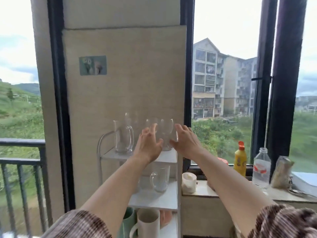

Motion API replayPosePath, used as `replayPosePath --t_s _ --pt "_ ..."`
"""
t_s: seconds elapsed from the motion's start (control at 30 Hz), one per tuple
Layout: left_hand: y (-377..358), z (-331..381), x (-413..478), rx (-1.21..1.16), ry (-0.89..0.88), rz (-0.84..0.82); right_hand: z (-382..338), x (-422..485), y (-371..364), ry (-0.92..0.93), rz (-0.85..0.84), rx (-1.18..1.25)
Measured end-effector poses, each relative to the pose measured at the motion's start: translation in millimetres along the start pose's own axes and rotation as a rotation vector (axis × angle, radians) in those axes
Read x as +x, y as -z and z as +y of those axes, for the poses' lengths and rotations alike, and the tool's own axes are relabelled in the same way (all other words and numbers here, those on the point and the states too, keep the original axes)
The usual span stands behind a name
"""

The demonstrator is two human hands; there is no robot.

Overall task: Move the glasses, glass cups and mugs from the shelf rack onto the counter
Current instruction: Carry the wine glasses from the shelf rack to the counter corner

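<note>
Glass crowds the top shelf of the white rack (103,140): a handled mug (123,139) stands at the left, a taller glass (130,120) is behind it, and a cluster of rounded glasses (165,133) sits at the right end. Both hands reach up to that cluster. The left hand (148,146) has its fingers spread and straight on the left side of the front glass, thumb low near the base. The right hand (185,141) mirrors it on the right side, fingers splayed, thumb pointing in toward the same base. Neither hand has closed round anything, and the blur hides whether fingertips actually touch the glass. Striped sleeves (288,222) are pushed up both forearms.

On the middle shelf stands a second mug (160,180), clear, handle to the left. The bottom shelf holds a white mug (147,222), a green mug (129,220) just left of it, and a pink cup (166,218) behind.

Right of the rack, the pale tabletop (203,188) under the window carries a white roll (188,180), a yellow bottle (240,162) with an orange cap, a clear bottle (261,170) with a red label, and a packet (281,172) leaning beside it.
</note>
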State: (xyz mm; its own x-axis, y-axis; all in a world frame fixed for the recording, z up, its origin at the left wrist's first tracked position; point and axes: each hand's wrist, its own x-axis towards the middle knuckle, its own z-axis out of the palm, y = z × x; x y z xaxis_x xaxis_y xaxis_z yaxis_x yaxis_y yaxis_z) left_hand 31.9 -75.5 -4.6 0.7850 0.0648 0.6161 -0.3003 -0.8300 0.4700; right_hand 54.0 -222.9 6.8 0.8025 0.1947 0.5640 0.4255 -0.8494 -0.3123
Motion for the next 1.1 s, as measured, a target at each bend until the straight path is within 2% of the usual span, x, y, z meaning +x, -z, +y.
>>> replayPosePath --t_s 0.1,0.33,0.57,0.9,1.1 --pt "-11.8 -11.0 28.4 -0.031 0.042 -0.007 5.2 32.2 -6.8 -0.014 0.003 0.052" --pt "-34.5 -25.8 76.5 -0.051 0.094 0.104 24.1 83.5 -25.3 0.018 -0.047 0.092" --pt "-42.6 -34.1 80.9 -0.145 0.017 0.187 25.2 94.2 -32.3 -0.001 0.014 0.276" --pt "16.2 -16.2 41.0 -0.201 -0.1 0.357 -12.1 56.2 4.7 0.007 0.132 0.472" --pt "57.0 -6.5 -12.1 -0.304 -0.089 0.369 -30.5 -5.8 39.8 -0.103 0.174 0.6"
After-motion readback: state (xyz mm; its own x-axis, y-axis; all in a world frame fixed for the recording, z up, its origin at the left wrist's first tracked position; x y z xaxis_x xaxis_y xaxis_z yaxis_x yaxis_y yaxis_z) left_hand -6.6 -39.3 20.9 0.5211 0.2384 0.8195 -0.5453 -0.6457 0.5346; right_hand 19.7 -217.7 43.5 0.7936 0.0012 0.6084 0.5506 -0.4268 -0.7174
